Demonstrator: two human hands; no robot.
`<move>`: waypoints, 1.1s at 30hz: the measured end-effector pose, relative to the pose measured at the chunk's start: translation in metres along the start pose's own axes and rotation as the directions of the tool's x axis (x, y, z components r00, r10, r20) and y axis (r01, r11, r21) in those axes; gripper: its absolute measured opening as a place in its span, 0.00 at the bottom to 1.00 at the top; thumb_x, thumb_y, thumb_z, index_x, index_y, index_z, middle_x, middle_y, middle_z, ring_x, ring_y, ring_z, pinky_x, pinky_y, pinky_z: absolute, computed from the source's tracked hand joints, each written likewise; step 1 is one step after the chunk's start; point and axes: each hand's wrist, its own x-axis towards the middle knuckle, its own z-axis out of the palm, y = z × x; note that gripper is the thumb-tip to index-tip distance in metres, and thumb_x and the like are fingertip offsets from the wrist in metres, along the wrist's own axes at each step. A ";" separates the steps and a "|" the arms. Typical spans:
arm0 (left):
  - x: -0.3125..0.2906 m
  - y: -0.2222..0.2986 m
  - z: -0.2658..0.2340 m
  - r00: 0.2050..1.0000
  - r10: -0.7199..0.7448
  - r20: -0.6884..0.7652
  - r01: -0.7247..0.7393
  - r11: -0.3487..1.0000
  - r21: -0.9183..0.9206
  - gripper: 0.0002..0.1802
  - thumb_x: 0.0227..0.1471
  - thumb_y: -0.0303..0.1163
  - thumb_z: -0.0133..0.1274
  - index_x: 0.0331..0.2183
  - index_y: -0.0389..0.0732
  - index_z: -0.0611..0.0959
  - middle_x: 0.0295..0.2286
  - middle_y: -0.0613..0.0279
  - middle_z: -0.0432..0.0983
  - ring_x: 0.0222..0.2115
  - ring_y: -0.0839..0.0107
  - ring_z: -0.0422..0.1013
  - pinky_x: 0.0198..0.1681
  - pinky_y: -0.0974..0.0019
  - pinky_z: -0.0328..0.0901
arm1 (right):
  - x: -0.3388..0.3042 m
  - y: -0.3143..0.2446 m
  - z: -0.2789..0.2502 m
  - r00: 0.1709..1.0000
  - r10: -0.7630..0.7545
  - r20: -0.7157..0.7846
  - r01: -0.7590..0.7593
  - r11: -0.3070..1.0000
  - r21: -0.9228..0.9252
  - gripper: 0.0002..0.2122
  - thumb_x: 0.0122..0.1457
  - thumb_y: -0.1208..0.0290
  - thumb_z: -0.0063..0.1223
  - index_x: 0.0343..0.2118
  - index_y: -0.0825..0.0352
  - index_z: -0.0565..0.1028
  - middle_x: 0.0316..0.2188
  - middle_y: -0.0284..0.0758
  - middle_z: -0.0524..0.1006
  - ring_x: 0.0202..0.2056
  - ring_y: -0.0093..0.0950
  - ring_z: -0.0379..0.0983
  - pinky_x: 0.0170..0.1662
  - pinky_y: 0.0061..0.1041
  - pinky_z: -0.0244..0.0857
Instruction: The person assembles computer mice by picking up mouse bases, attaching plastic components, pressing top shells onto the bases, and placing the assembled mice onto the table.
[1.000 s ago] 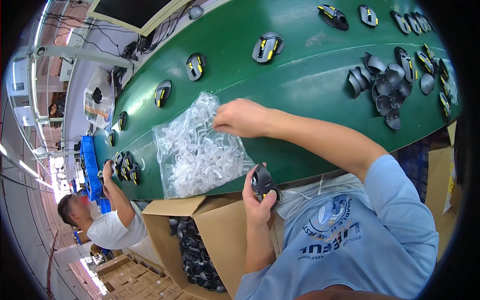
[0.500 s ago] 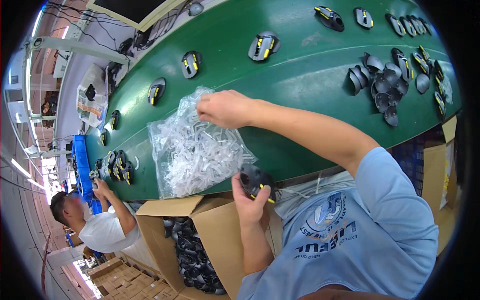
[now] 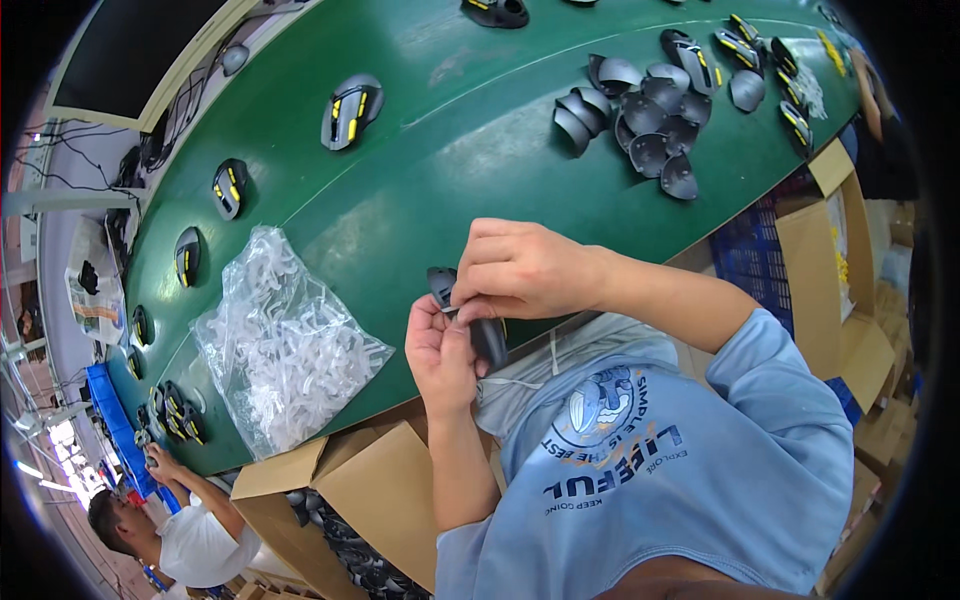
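Observation:
Near the front edge of the green table, my left hand (image 3: 440, 355) is closed around a dark computer mouse body (image 3: 489, 345), held tilted. My right hand (image 3: 525, 268) is closed over the top of that mouse body, thumb and fingertips pinched against it. A pale sliver shows by the fingertips, but what the right fingers pinch is mostly hidden. To the left on the table lies a clear plastic bag (image 3: 290, 350) full of small translucent plastic parts.
Curved dark shells (image 3: 650, 125) lie piled at the right. Grey mice with yellow strips (image 3: 352, 112) are spaced along the conveyor. An open carton (image 3: 375, 490) of dark shells stands below the table edge. A co-worker (image 3: 190, 525) works at far left, and another person's arm shows far right.
My right hand has left the plastic bag and come to the mouse body in my left hand. The view has swung to the right.

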 end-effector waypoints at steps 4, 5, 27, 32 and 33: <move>0.011 -0.017 0.012 0.967 0.190 -0.172 -0.099 0.895 0.434 0.13 0.62 0.27 0.51 0.47 0.33 0.72 0.32 0.63 0.74 0.29 0.83 0.69 0.31 0.78 0.66 | -0.012 0.014 0.005 0.978 0.142 -0.151 -0.130 0.988 0.088 0.07 0.54 0.71 0.66 0.33 0.65 0.79 0.29 0.34 0.79 0.31 0.35 0.74 0.35 0.32 0.70; 0.010 -0.019 0.009 0.976 0.180 -0.122 -0.105 0.882 0.460 0.14 0.60 0.27 0.54 0.47 0.33 0.73 0.33 0.63 0.74 0.29 0.82 0.69 0.32 0.76 0.66 | -0.014 0.013 0.010 0.958 0.252 -0.135 -0.230 0.961 0.156 0.06 0.56 0.71 0.64 0.33 0.66 0.79 0.30 0.35 0.79 0.31 0.35 0.75 0.35 0.31 0.70; -0.005 -0.010 0.010 0.988 -0.099 -0.116 0.067 0.966 -0.251 0.29 0.61 0.40 0.34 0.57 0.31 0.68 0.49 0.48 0.73 0.49 0.63 0.74 0.52 0.62 0.70 | -0.008 0.009 0.000 0.981 -0.183 0.060 0.167 0.964 0.209 0.10 0.52 0.68 0.69 0.37 0.62 0.83 0.32 0.31 0.77 0.33 0.31 0.72 0.34 0.28 0.69; -0.004 -0.002 0.021 0.988 -0.134 -0.071 0.115 0.966 -0.231 0.27 0.63 0.41 0.33 0.55 0.33 0.69 0.47 0.49 0.75 0.44 0.63 0.77 0.48 0.63 0.73 | -0.008 0.003 -0.014 0.978 -0.089 0.191 0.030 0.956 0.291 0.13 0.56 0.70 0.64 0.45 0.60 0.83 0.40 0.33 0.75 0.38 0.32 0.68 0.40 0.29 0.67; -0.005 -0.003 0.020 0.989 -0.133 -0.070 0.114 0.966 -0.232 0.27 0.63 0.41 0.33 0.55 0.33 0.69 0.47 0.49 0.75 0.44 0.63 0.77 0.48 0.63 0.73 | -0.009 0.002 -0.016 0.972 -0.042 0.230 -0.033 0.949 0.313 0.14 0.57 0.71 0.63 0.47 0.59 0.83 0.43 0.34 0.74 0.40 0.32 0.68 0.42 0.30 0.67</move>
